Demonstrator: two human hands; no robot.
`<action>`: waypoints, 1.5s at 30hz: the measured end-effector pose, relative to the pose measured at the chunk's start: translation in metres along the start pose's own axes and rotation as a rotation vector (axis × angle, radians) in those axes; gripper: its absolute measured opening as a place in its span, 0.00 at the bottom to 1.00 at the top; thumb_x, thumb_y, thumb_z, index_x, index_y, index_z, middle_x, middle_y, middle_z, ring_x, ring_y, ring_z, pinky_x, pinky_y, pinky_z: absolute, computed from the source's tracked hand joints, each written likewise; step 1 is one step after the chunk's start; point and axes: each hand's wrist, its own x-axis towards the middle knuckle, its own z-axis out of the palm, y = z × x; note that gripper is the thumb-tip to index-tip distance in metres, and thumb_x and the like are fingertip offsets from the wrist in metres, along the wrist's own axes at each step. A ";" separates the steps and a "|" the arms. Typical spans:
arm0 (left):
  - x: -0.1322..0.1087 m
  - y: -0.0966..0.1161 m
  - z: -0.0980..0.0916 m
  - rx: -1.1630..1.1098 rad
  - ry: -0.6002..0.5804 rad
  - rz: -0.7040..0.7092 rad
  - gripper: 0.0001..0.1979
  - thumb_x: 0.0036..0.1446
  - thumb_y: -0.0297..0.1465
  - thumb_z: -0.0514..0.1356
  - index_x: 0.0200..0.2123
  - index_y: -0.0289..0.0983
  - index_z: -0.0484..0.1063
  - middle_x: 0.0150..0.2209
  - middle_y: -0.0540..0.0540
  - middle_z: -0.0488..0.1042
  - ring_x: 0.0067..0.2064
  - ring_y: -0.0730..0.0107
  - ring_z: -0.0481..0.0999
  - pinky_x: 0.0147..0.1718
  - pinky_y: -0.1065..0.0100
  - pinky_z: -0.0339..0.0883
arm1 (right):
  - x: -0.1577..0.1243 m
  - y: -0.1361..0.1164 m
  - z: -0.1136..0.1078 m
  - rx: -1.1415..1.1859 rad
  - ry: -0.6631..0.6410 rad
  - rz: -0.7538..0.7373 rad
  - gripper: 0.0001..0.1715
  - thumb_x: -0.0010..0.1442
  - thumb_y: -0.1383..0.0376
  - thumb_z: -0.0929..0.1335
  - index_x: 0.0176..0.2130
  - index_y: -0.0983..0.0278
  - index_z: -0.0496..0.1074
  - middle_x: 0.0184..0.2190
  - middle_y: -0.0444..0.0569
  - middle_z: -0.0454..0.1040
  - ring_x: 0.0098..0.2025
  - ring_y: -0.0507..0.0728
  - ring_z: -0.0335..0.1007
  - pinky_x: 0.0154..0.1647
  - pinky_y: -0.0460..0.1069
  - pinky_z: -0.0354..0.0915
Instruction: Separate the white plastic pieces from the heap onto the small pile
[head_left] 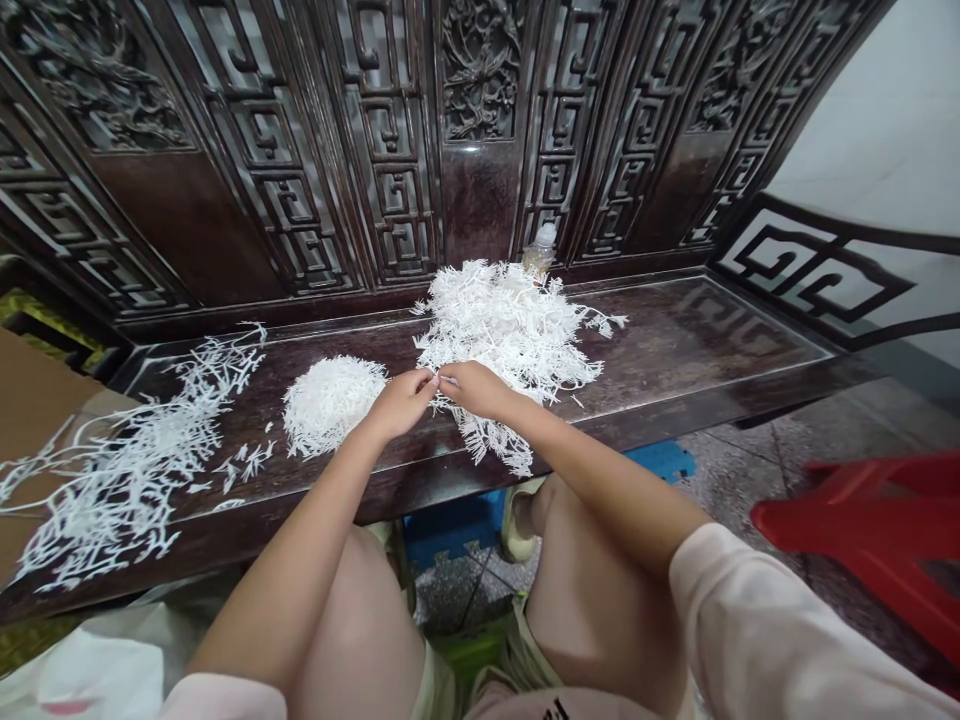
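Observation:
My left hand (405, 402) and my right hand (478, 389) meet above the dark wooden bench, fingertips pinched close together. Between them is a small white branched piece (448, 379), mostly hidden by the fingers. Just behind my right hand rises a large loose pile of white branched pieces (499, 320), some hanging over the bench's front edge. Beside my left hand sits a rounder, denser heap of small white bits (330, 400). Farther left, long white branching stems (142, 470) lie in a tangle, partly over a cardboard box.
The bench seat (660, 340) has a tall carved back (480, 190) and a side armrest (825, 270). A clear bottle (541, 248) stands behind the large pile. A cardboard box (45, 400) is at left, a red stool (877, 520) at right. Blue matting (457, 522) shows below.

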 end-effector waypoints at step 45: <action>-0.011 0.041 0.006 -1.136 -0.032 0.106 0.15 0.49 0.40 0.55 0.20 0.35 0.59 0.19 0.53 0.53 0.23 0.77 0.55 0.29 0.70 0.57 | -0.011 -0.004 -0.034 1.361 -0.282 -0.075 0.15 0.49 0.75 0.54 0.15 0.65 0.52 0.12 0.38 0.49 0.16 0.46 0.47 0.27 0.45 0.58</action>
